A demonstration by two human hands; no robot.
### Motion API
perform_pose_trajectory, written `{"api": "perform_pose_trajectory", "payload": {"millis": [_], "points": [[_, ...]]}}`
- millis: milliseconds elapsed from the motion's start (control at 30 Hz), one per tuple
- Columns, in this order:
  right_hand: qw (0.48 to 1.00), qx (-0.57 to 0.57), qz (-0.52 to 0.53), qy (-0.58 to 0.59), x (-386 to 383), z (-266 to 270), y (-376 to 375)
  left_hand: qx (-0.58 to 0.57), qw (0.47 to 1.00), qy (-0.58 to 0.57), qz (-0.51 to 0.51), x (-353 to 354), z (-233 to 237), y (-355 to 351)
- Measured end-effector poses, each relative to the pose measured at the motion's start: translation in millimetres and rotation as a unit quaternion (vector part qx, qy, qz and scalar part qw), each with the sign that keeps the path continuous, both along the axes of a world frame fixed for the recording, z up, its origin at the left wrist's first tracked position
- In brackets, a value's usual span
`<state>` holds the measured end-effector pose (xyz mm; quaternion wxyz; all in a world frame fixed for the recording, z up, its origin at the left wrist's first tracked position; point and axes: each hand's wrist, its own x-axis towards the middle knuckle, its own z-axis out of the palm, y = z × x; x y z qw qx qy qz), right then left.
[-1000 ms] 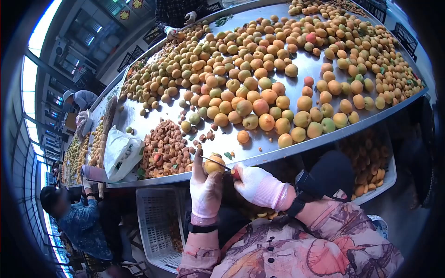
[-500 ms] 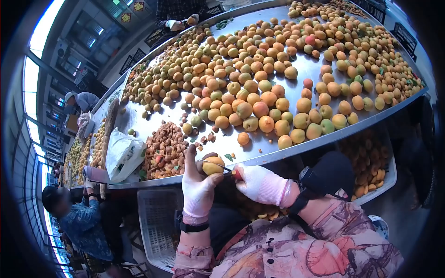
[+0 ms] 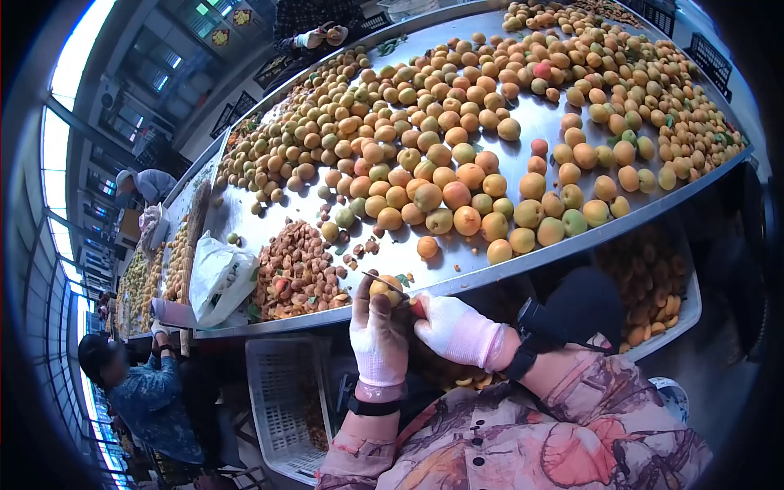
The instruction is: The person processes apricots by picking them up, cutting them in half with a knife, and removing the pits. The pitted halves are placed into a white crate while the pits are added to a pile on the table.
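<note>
While the left hand (image 3: 378, 336) grips the apricot (image 3: 384, 291) at the desk's (image 3: 490, 276) near edge and the right hand (image 3: 454, 330) clenches the knife (image 3: 416, 307), a slipping blade could cut the gloved thumb.

The left hand (image 3: 380, 335) wraps the fruit (image 3: 384, 288); only its top shows. The knife (image 3: 390, 285) shows as a thin blade, its handle buried in the right hand (image 3: 453, 328) except for a red tip. The table (image 3: 461, 260) runs past the top edge, and the co-worker (image 3: 314, 24) there is cut off above the hands. The crate (image 3: 653, 286) underneath is half hidden by the table's rim. Whether the brown heap (image 3: 294, 269) is stones or halves is too small to tell.
</note>
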<state>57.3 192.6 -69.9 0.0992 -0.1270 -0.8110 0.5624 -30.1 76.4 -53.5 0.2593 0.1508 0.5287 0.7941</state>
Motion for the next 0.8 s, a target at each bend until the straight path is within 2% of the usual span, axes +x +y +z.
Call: {"api": "perform_pose_trajectory", "payload": {"millis": [67, 167, 200, 333, 433, 467, 567, 633, 767, 800], "points": [[1.0, 0.009, 0.003, -0.016, 1, 0, 3, -0.022, 0.999, 0.035, -0.024, -2, 0, -2], [0.999, 0.024, 0.011, -0.028, 1, -4, 4, -0.148, 0.968, 0.199, -0.039, -14, -3, -8], [0.999, 0.024, 0.007, -0.038, 0, -4, 0, -0.149, 0.969, 0.197, -0.019, -10, -2, -6], [0.996, 0.043, -0.011, -0.074, 0, 2, -7, 0.012, 0.999, -0.029, -0.022, -10, -18, -4], [0.996, 0.066, -0.013, -0.066, 1, 6, -5, -0.058, 0.996, 0.033, -0.057, -11, 0, -7], [0.995, 0.07, -0.008, -0.073, 0, 6, -3, -0.109, 0.988, 0.103, -0.046, -12, 2, -6], [0.992, 0.087, 0.002, -0.089, -3, 7, -1, -0.123, 0.987, 0.101, -0.019, -17, -5, -8], [0.99, 0.11, 0.006, -0.091, -3, 10, -2, -0.013, 0.999, 0.045, 0.012, -23, -9, -7], [0.979, 0.141, 0.04, -0.143, 3, 24, 2, -0.022, 0.994, 0.015, 0.105, -51, 5, -19], [0.98, 0.14, 0.044, -0.136, 6, 18, 2, -0.022, 0.993, 0.05, 0.101, -56, 13, -23]]}}
